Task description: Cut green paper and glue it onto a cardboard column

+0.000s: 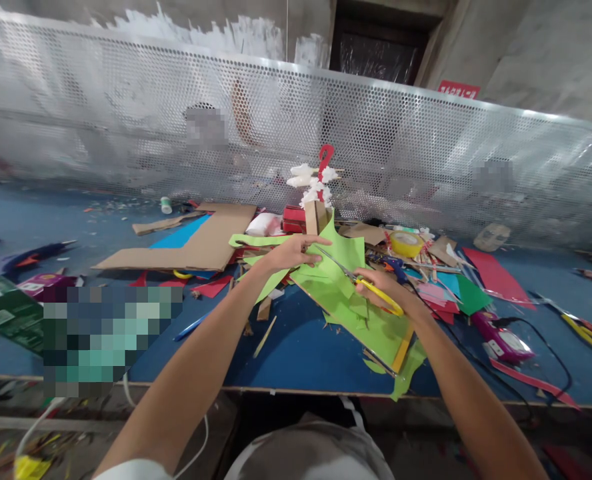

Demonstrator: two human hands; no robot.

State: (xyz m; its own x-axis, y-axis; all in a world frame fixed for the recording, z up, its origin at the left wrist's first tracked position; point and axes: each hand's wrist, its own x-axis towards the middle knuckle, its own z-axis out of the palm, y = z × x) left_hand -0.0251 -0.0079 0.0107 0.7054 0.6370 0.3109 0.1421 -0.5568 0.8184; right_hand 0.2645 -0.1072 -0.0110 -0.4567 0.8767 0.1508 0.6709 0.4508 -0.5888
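My right hand (376, 287) is closed round the yellow handles of a pair of scissors (383, 297), whose blades point up and left over light green paper. Reaching in from the left, my left hand (299, 252) has its index finger stretched out beside the scissor tips. A sheet of light green paper (343, 250) stands up under and behind the blades; whether my left fingers pinch it is hard to make out. Below lies a board covered in green paper (376, 333). Just behind my hands rises a cardboard post (316, 217) topped with white flower-like pieces and a red hook shape.
Large cardboard pieces (216, 233) lie left of centre. To the right are a yellow tape roll (407, 243), red paper (499, 273), a purple box (503, 337) with a black cable, and pliers (583, 327). A perforated metal screen (151, 133) borders the blue table's back.
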